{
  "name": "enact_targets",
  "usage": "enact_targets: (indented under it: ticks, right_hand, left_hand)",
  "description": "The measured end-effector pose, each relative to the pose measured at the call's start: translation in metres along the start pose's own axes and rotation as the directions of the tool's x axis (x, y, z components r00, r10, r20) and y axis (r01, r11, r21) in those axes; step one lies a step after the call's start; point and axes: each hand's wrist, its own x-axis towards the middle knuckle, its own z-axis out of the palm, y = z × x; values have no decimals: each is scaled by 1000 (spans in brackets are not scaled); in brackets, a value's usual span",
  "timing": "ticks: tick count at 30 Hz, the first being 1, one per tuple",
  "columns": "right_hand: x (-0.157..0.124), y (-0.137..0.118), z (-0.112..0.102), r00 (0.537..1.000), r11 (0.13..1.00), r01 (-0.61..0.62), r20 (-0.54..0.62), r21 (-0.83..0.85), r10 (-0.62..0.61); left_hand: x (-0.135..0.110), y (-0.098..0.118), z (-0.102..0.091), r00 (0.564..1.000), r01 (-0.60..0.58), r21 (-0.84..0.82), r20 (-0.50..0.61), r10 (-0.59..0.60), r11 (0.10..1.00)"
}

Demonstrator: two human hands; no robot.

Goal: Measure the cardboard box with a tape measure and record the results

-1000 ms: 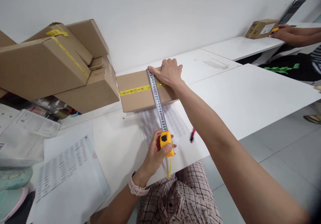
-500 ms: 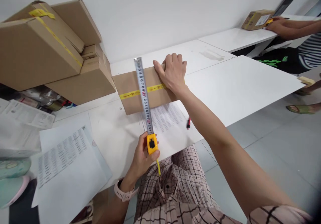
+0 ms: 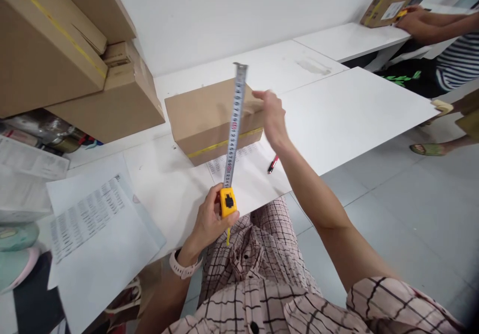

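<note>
1. Left fingers (image 3: 214, 192) were clamped round my tape measure (image 3: 228, 202), probably to steady the blade (image 3: 232, 142).
2. Cardboard box (image 3: 204, 112) sat on the bench (image 3: 159, 194); right fingers (image 3: 267, 97) were blurry at its end, couldn't tell if gripping.

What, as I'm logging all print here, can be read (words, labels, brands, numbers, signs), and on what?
"6 7 8 9": upper blade of the tape measure.
"1 2 3 4 5": lower on the blade, below a blurred red number.
Too small or blurred: the near sheet, left sheet, yellow tape on the box, label on the far box.
</note>
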Motion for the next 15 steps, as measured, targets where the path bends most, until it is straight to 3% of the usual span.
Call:
enact_targets:
  ticks: [2,4,8,10,12,15]
  right_hand:
    - [-3,-5,-28,1000,975,-5,-5,223,7]
    - [-11,-6,-51,999,893,1,-47,450,23]
    - [-45,-1,-65,985,768,-65,-84,637,154]
    - [-68,-2,-60,986,728,-124,1,674,167]
    - [-91,-5,-51,988,710,-143,146,690,57]
    - [-115,-2,-34,918,768,-127,368,627,-149]
  left_hand:
    - [-9,3,4,1000,-3,69,0,2,998]
    - [-19,6,9,1000,-10,86,3,9,996]
    - [-30,9,17,995,-10,56,103,4,998]
    - [-31,10,20,994,10,7,108,-10,1000]
    - [-30,10,23,1000,-12,-43,16,12,999]
    - [-28,13,18,979,-127,-28,-163,121,991]
